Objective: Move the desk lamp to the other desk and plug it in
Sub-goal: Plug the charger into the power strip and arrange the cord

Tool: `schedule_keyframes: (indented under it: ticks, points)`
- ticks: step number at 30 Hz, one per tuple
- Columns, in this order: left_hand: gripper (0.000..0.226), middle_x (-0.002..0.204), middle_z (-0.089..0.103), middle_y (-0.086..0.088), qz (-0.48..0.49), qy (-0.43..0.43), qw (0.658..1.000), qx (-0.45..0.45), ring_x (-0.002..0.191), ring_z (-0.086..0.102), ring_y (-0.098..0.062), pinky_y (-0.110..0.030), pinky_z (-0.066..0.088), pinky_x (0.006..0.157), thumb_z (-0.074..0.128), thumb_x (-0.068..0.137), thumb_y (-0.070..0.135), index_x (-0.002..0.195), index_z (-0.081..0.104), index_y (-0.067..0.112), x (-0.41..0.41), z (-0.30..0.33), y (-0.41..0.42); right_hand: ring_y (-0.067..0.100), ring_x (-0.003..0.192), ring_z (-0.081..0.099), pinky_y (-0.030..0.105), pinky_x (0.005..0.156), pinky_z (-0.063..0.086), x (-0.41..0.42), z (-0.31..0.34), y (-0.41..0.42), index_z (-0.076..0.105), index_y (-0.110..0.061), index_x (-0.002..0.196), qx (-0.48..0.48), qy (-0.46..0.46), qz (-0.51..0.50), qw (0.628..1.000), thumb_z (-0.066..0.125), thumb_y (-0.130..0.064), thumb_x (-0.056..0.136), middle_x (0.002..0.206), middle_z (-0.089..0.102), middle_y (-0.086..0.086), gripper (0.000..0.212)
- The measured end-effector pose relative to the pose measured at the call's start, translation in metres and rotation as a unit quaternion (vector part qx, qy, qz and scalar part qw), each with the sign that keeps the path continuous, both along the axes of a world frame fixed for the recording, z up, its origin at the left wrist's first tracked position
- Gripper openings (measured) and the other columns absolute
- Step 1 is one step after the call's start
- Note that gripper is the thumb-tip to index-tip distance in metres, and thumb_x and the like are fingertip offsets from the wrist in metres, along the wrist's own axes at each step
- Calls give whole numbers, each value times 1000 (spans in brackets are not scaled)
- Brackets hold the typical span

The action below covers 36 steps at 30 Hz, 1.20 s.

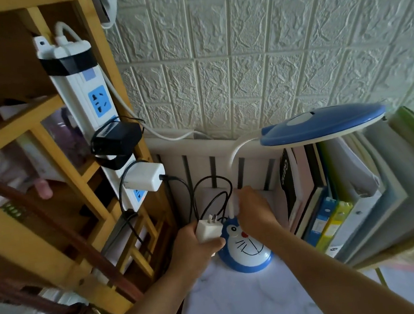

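Note:
A blue and white desk lamp with a cartoon cat face on its base stands on the marble-patterned desk. Its white gooseneck rises to a blue oval head. My right hand grips the lower neck just above the base. My left hand holds a white plug adapter, prongs up, with its black cord looping above. A white power strip with blue sockets is taped upright to a wooden shelf post at the left.
A black adapter and a white charger are plugged into the strip. The wooden shelf fills the left side. Books and binders stand to the lamp's right. A white textured wall is behind.

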<state>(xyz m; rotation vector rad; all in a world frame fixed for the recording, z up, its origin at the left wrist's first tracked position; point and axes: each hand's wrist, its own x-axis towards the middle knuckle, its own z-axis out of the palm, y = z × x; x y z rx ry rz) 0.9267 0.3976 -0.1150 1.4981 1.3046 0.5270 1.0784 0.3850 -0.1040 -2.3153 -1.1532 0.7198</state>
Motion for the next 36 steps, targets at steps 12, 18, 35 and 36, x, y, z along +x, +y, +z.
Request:
schedule_keyframes:
  ticks: [12,18,35,36]
  points:
    - [33,88,62,9,-45,-30,998,-17,82,59,-6,-19,46,60,79,70,14,80,54,33,-38,60,-18,10,62,57,13,49,44,-25,75,-26,60,-7,90,216,-18,8,976,38,-15,96,83,64,9,24]
    - [37,87,62,10,-85,3,996,2,83,58,-7,-16,43,57,79,69,18,101,62,24,-58,92,-27,22,92,60,24,71,44,-43,106,-28,62,-9,110,211,23,98,972,40,-22,95,110,66,11,29]
    - [46,92,64,3,-12,-5,998,67,84,62,-13,-21,48,60,81,67,23,106,57,20,-105,146,-24,16,68,54,24,65,43,-41,134,-41,67,2,88,63,-51,161,984,54,-24,89,72,58,8,29]
    - [47,96,66,-1,-3,-24,998,64,87,63,-16,-22,48,62,80,68,23,110,58,17,-107,149,-22,22,83,58,28,76,45,-42,135,-42,67,0,98,18,-83,177,981,51,-24,91,87,63,12,30]
